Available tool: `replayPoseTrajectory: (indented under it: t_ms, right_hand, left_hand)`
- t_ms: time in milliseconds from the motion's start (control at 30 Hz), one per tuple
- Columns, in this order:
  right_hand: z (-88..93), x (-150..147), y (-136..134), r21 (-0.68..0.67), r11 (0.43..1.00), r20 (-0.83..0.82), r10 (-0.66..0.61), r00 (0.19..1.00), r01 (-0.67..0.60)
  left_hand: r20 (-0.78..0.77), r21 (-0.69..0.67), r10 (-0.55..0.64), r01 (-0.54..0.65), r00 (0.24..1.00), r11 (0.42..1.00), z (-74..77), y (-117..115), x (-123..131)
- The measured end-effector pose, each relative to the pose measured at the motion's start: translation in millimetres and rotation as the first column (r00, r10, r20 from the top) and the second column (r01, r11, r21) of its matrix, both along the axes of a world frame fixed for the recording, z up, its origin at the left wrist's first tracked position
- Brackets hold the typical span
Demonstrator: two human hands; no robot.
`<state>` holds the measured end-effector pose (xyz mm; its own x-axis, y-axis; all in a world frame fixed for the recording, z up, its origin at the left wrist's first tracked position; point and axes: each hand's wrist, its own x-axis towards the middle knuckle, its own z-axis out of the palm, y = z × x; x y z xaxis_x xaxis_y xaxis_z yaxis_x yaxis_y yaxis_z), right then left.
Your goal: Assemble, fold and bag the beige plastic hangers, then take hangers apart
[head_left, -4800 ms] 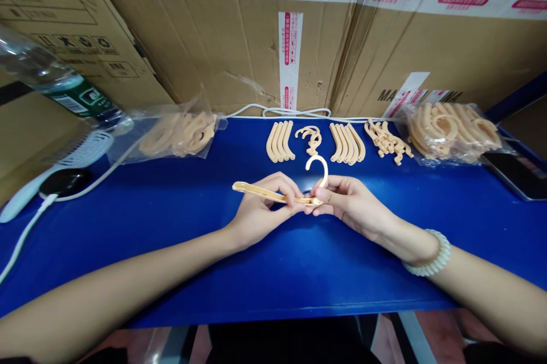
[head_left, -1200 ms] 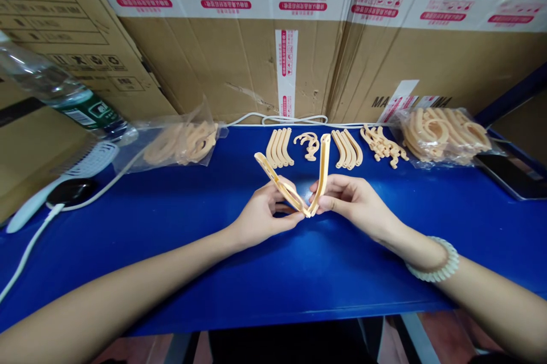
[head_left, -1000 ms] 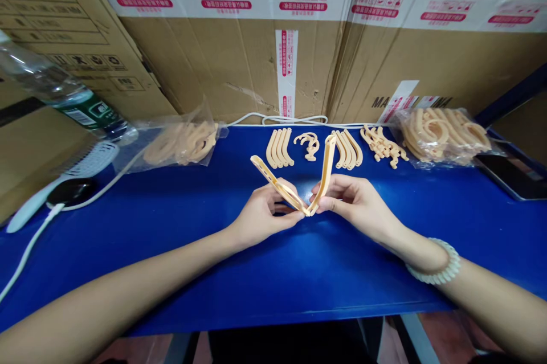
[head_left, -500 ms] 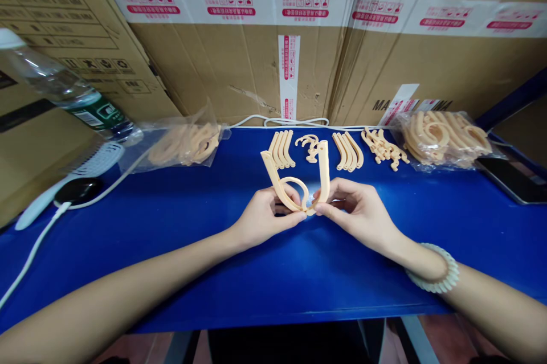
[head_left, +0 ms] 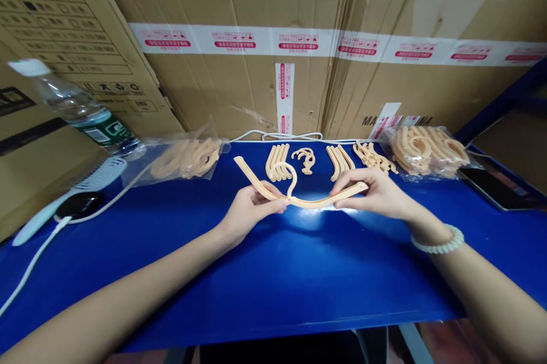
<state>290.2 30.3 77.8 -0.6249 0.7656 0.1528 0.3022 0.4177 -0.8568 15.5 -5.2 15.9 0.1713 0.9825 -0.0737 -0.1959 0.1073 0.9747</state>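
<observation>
A beige folding clothes hanger is held up over the blue tabletop, its two arms spread apart and its hook curving upward from the joint. My left hand pinches it close to the joint. Farther along, the right-hand arm of the hanger lies between the fingers of my right hand. Behind the hands lie curved hanger arms in a row, loose hooks, a second row of arms and a heap of small beige parts.
Clear bags of beige parts lie at the left and right. A phone rests at far right. On the left are a water bottle, a pale hairbrush and a black puck with white cable. Cardboard boxes stand behind.
The hanger's arms have swung from a narrow upright U to a wide spread. My right hand has moved rightward, along the right arm, lowering it. The camera view has tilted up slightly.
</observation>
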Motion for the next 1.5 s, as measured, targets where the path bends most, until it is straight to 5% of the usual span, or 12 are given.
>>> replayPoseTrajectory:
  t_ms: [233, 300, 400, 500, 600, 667, 1100, 1500]
  right_hand:
    - [10.4, 36, 29, 0.345, 0.937, 0.297, -0.059, 0.953, -0.049]
    - [10.6, 41, 33, 0.325, 0.94, 0.392, -0.029, 0.92, -0.108]
    - [9.2, 46, 35, 0.195, 0.967, 0.521, 0.037, 0.853, -0.162]
    - [5.1, 48, 34, 0.061, 0.988, 0.606, 0.079, 0.792, -0.145]
    - [-0.5, 48, 34, -0.016, 0.994, 0.626, 0.094, 0.774, -0.108]
    - [-3.9, 49, 35, -0.02, 0.995, 0.619, 0.092, 0.78, -0.102]
    - [-5.6, 43, 41, 0.326, 0.944, 0.674, -0.265, 0.689, 0.044]
    - [-12.7, 44, 47, 0.425, 0.899, 0.642, -0.382, 0.664, 0.107]
  left_hand:
    - [0.133, -0.088, 0.071, -0.06, 0.989, 0.994, 5.9, 26, -27]
    - [0.04, -0.041, 0.015, -0.013, 0.999, 0.999, 5.4, 33, -36]
    - [-0.312, 0.107, -0.126, 0.167, 0.942, 0.98, 5.3, 37, -46]
    - [-0.598, 0.357, -0.1, 0.375, 0.796, 0.856, 7.2, 34, -49]
    - [-0.722, 0.529, 0.013, 0.539, 0.691, 0.656, 7.8, 31, -47]
    - [-0.761, 0.559, 0.078, 0.589, 0.645, 0.584, 5.5, 30, -46]
    - [-0.693, 0.719, 0.432, 0.512, 0.577, 0.47, -20.8, 35, -41]
    - [-0.662, 0.749, 0.479, 0.49, 0.576, 0.446, -24.2, 38, -39]
